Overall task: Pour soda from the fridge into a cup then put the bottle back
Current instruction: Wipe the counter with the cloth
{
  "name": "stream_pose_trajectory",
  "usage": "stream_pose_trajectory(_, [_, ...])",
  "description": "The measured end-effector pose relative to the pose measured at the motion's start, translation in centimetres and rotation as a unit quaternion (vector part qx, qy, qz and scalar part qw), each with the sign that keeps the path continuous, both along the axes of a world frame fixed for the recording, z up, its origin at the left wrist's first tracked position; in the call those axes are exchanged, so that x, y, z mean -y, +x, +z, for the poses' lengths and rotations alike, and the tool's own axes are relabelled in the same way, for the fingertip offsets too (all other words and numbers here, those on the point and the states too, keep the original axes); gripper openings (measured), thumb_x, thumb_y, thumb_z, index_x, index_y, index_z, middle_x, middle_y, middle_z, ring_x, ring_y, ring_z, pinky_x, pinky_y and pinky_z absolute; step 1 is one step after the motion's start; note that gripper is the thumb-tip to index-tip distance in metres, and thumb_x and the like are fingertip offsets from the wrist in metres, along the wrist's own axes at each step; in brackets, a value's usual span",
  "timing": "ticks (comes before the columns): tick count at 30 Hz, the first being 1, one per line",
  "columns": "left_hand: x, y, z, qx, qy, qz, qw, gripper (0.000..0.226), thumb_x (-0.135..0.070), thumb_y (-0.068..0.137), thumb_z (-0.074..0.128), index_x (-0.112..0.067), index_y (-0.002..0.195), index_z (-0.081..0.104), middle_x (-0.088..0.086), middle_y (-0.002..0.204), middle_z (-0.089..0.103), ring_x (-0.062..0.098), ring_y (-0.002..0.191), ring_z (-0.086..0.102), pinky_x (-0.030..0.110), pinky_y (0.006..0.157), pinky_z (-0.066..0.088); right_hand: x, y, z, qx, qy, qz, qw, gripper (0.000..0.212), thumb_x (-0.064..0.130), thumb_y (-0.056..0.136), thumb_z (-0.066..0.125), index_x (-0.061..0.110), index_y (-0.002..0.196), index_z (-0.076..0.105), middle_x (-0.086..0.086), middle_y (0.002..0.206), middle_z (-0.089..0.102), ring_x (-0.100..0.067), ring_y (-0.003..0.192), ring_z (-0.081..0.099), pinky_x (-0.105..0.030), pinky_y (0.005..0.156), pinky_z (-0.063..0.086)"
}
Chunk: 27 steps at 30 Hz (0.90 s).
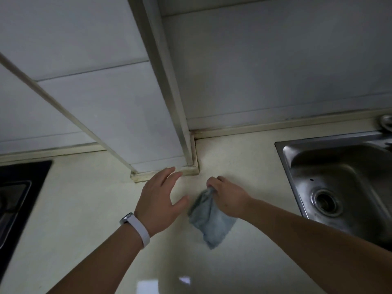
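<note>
Hands work over a pale cream glossy worktop [84,209] in dim light. The right hand [229,197] has its fingers [212,184] pinched shut on a crumpled light-blue cloth [210,223], which hangs down onto the worktop. The left hand [159,200], with a white wristband [135,227], hovers open and empty just beside the cloth, fingers spread. A stainless steel sink [331,187] lies to the right, a black hob [19,192] to the left. No soda bottle or cup is in view.
</note>
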<state>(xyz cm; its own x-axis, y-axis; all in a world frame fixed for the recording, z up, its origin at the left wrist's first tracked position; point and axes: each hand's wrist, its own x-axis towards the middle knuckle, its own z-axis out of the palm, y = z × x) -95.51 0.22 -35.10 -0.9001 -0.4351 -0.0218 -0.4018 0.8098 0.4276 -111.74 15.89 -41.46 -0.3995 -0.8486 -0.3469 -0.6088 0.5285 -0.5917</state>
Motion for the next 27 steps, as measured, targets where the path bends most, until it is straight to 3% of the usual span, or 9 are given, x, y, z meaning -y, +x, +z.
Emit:
stream_pose_trajectory(3, [-0.9, -1.8, 0.2, 0.032, 0.063, -0.037, 0.997, 0.063, -0.054, 0.088, 0.056, -0.029, 0.143, 0.041, -0.010, 0.146, 0.043, 0.012, 0.135, 0.040, 0.022, 0.106, 0.030, 0.1, -0.7, 1.4, 0.023, -0.023, 0.025, 0.999, 0.021, 0.020, 0.101, 0.036, 0.030, 0.115, 0.050, -0.001, 0.109, 0.061, -0.020, 0.095, 0.059, -0.033, 0.086, 0.050])
stream_pose_trajectory(5, [-1.8, -3.4, 0.1, 0.081, 0.116, -0.057, 0.988, 0.063, -0.047, 0.090, 0.058, -0.034, 0.147, 0.033, -0.013, 0.144, 0.043, 0.008, 0.132, 0.042, 0.020, 0.103, 0.033, 0.3, -0.9, 2.8, 0.050, -0.065, 0.026, 0.996, 0.024, 0.019, 0.100, 0.041, 0.023, 0.120, 0.055, 0.003, 0.111, 0.063, -0.011, 0.095, 0.059, -0.021, 0.087, 0.047])
stream_pose_trajectory(7, [-2.5, -4.9, -0.1, 0.095, 0.137, -0.064, 0.984, 0.057, -0.041, 0.091, 0.058, -0.039, 0.143, 0.034, -0.012, 0.135, 0.054, 0.011, 0.120, 0.054, 0.023, 0.092, 0.044, 0.3, -1.0, 3.8, 0.077, -0.101, 0.004, 0.992, 0.021, 0.018, 0.098, 0.048, 0.022, 0.117, 0.056, 0.011, 0.103, 0.063, 0.000, 0.086, 0.057, -0.008, 0.078, 0.041])
stream_pose_trajectory(11, [-3.4, -6.4, 0.0, 0.080, 0.126, -0.040, 0.988, 0.018, -0.029, 0.092, 0.056, -0.035, 0.109, 0.058, -0.010, 0.097, 0.066, 0.014, 0.089, 0.062, 0.027, 0.069, 0.045, -0.2, -1.7, 4.7, 0.088, -0.113, -0.060, 0.988, 0.022, 0.030, 0.092, 0.060, 0.026, 0.108, 0.045, 0.004, 0.097, 0.062, -0.013, 0.083, 0.061, -0.025, 0.072, 0.050])
stream_pose_trajectory(14, [-3.6, -6.8, 0.7, 0.048, 0.116, -0.026, 0.992, 0.013, -0.026, 0.091, 0.055, -0.036, 0.085, 0.060, -0.012, 0.079, 0.062, 0.008, 0.075, 0.058, 0.028, 0.065, 0.047, -1.5, -2.9, 5.1, 0.126, -0.083, -0.069, 0.986, 0.038, 0.036, 0.087, 0.067, 0.026, 0.118, 0.047, 0.005, 0.101, 0.061, -0.011, 0.083, 0.061, -0.020, 0.068, 0.048])
stream_pose_trajectory(16, [-3.4, -7.2, 1.3, 0.018, 0.118, -0.015, 0.993, 0.011, -0.026, 0.092, 0.057, -0.033, 0.085, 0.063, -0.012, 0.079, 0.062, 0.003, 0.074, 0.056, 0.027, 0.065, 0.047, -2.5, -3.8, 5.1, 0.078, -0.057, -0.031, 0.995, 0.026, 0.033, 0.087, 0.065, 0.022, 0.109, 0.057, 0.003, 0.098, 0.061, -0.015, 0.084, 0.060, -0.026, 0.070, 0.052])
stream_pose_trajectory(19, [-2.9, -7.4, 2.2, -0.010, 0.099, -0.016, 0.995, 0.008, -0.023, 0.092, 0.060, -0.019, 0.088, 0.067, -0.004, 0.083, 0.062, 0.013, 0.079, 0.056, 0.033, 0.070, 0.048, -3.6, -5.0, 5.9, 0.003, -0.043, -0.034, 0.998, 0.006, 0.023, 0.090, 0.056, 0.019, 0.090, 0.060, 0.000, 0.089, 0.059, -0.019, 0.081, 0.058, -0.027, 0.066, 0.046])
stream_pose_trajectory(23, [-2.1, -7.3, 2.6, -0.034, 0.096, 0.011, 0.995, 0.008, -0.024, 0.094, 0.059, -0.020, 0.088, 0.063, -0.005, 0.080, 0.061, 0.008, 0.073, 0.056, 0.029, 0.066, 0.045, -3.9, -6.8, 8.5, -0.042, -0.135, -0.092, 0.986, 0.015, 0.020, 0.093, 0.051, 0.021, 0.100, 0.065, 0.005, 0.093, 0.059, -0.010, 0.082, 0.056, -0.024, 0.072, 0.050])
stream_pose_trajectory(27, [-2.4, -7.8, 2.0, 0.017, 0.101, 0.018, 0.995, 0.007, -0.029, 0.095, 0.057, -0.031, 0.088, 0.056, -0.014, 0.075, 0.060, 0.010, 0.070, 0.058, 0.028, 0.063, 0.046, -4.0, -7.7, 8.4, -0.065, -0.091, -0.068, 0.991, 0.020, 0.022, 0.096, 0.047, 0.023, 0.106, 0.064, 0.006, 0.098, 0.058, -0.010, 0.086, 0.057, -0.028, 0.078, 0.052])
